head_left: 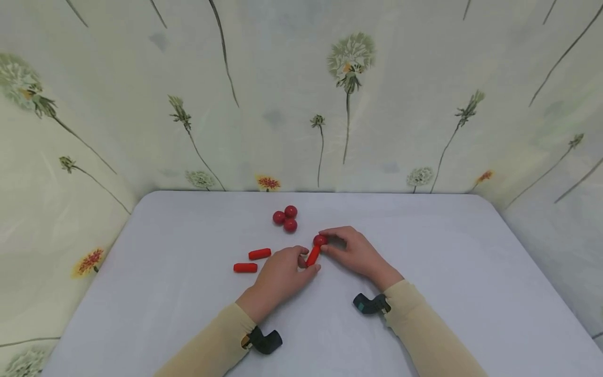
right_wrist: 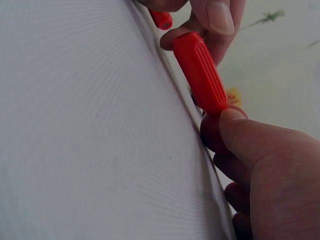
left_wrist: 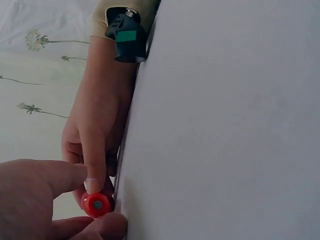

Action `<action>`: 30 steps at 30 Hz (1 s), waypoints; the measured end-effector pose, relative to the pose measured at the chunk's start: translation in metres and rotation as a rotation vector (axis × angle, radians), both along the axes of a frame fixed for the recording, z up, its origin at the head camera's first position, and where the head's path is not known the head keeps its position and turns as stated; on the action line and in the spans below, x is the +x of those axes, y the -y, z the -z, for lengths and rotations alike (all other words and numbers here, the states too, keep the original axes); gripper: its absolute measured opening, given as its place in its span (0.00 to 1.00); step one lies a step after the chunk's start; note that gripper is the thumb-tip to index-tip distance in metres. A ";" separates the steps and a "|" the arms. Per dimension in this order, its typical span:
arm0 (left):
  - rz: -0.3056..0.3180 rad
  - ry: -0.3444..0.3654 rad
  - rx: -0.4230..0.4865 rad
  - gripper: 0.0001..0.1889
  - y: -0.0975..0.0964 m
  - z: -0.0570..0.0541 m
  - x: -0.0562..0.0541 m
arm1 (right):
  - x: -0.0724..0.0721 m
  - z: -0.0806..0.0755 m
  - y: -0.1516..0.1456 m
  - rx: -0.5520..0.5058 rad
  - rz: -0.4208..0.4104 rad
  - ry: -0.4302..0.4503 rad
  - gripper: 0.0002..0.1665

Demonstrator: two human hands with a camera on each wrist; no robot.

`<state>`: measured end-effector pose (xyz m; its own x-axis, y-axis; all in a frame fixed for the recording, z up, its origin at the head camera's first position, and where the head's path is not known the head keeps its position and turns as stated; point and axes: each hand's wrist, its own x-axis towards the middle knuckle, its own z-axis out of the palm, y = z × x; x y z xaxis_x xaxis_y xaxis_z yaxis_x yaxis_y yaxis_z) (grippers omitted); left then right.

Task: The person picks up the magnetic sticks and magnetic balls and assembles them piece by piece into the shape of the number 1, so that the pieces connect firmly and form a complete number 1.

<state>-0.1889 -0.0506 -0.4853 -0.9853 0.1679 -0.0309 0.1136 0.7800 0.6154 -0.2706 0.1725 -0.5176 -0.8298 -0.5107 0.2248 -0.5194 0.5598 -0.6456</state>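
Note:
My right hand (head_left: 355, 254) pinches a glossy red ball (head_left: 320, 240) between thumb and fingers. A red ridged rod (right_wrist: 200, 75) meets the ball at one end and slants from it toward my left hand (head_left: 282, 269). A grey disc shows in the rod's other end in the left wrist view. The left thumb and fingers are spread around that end; a left finger appears to touch it, with no clear grip. Two more red rods, an upper rod (head_left: 260, 254) and a lower rod (head_left: 245, 268), lie left of the left hand.
Three more red balls (head_left: 290, 225) sit clustered farther back on the white-covered table (head_left: 188, 230). A flower-print cloth (head_left: 282, 78) rises behind the table and at its sides. Each wrist carries a dark camera mount (head_left: 266, 341).

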 end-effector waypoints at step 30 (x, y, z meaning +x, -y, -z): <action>-0.092 -0.073 0.082 0.17 0.096 -0.016 -0.030 | 0.005 -0.001 0.001 0.017 0.034 0.031 0.24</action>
